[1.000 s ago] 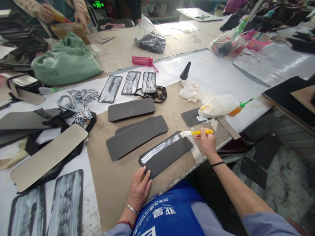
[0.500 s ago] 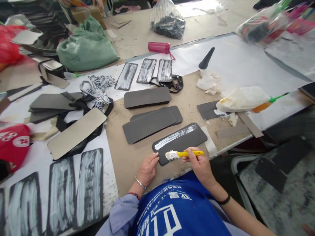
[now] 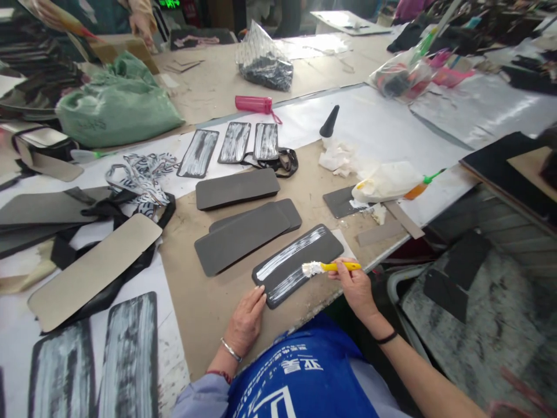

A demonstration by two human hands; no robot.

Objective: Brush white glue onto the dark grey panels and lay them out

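A dark grey panel with rounded corners [image 3: 300, 259] lies tilted across the brown board near the table's front edge. Two white glue-like streaks run along its length, the far one longer. My right hand [image 3: 355, 288] grips the yellow handle of a brush [image 3: 343, 266], whose white-coated bristles touch the near half of the panel. With fingers stretched out, my left hand [image 3: 248, 316] rests flat at the panel's left end, fingertips on its edge. Just beyond lie two overlapping bare grey panels [image 3: 243, 238] and a stack of similar panels [image 3: 237, 188].
White-streaked panels [image 3: 128, 354] lie at the lower left, smaller ones [image 3: 198, 153] at the back. A whitish bottle with a green-tipped nozzle [image 3: 387, 181] lies to the right near a white-smeared grey piece [image 3: 342, 201]. A green bag [image 3: 117, 104] and pink bottle [image 3: 253, 104] stand farther off.
The brush has moved right along the near half of the panel, leaving a second white streak. My left hand stays at the panel's left end. The whole view has shifted.
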